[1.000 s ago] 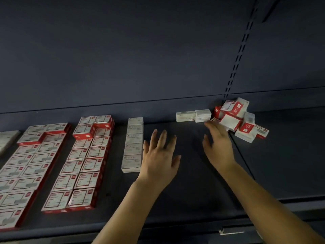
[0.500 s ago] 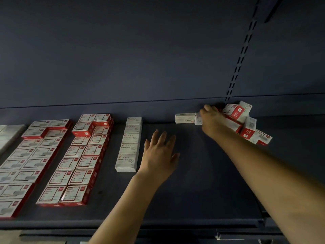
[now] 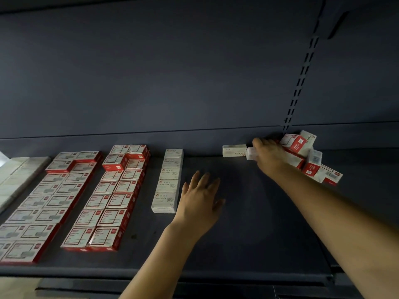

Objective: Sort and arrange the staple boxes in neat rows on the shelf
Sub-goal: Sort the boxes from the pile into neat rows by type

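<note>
On the dark shelf (image 3: 248, 223), red-and-white staple boxes (image 3: 108, 197) lie in neat rows at the left. A single column of white boxes (image 3: 167, 180) runs beside them. At the back, one white box (image 3: 234, 150) lies flat, and my right hand (image 3: 269, 155) grips a second white box (image 3: 251, 153) next to it. Behind that hand is a loose pile of red-and-white boxes (image 3: 308, 156), partly hidden by my wrist. My left hand (image 3: 199, 201) rests flat on the shelf with fingers spread, just right of the white column, holding nothing.
More rows of red-and-white boxes (image 3: 36, 203) and pale boxes (image 3: 17, 175) fill the far left. A slotted upright (image 3: 302, 78) runs up the back wall above the pile. The shelf's front lip (image 3: 194, 275) is near me.
My right hand reached from mid-shelf to the back and closed on the white box beside the pile. My left hand stayed flat in place.
</note>
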`<action>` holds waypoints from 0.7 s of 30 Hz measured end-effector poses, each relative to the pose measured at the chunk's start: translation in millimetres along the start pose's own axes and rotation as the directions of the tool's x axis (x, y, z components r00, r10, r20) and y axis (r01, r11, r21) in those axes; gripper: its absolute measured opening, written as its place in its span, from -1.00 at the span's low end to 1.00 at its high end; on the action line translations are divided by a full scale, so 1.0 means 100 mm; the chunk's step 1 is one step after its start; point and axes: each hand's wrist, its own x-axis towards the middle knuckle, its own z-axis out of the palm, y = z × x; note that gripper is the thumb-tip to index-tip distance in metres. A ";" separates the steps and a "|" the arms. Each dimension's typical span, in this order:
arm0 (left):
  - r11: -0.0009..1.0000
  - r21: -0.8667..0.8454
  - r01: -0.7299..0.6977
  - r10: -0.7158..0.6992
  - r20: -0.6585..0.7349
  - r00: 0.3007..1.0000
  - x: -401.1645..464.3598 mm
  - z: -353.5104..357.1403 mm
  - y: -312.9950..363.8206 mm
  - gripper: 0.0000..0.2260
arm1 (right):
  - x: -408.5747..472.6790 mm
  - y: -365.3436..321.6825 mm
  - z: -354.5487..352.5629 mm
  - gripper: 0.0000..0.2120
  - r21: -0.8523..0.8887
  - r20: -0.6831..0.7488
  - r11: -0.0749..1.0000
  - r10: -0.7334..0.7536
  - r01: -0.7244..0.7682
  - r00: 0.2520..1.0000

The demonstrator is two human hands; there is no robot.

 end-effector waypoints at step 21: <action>0.058 -0.998 -0.030 -0.323 -0.047 0.945 -0.14 0.06 0.25 -0.72 | -1.36 -0.76 -0.53 -0.63 0.808 0.349 -0.569 0.252 -0.153 0.903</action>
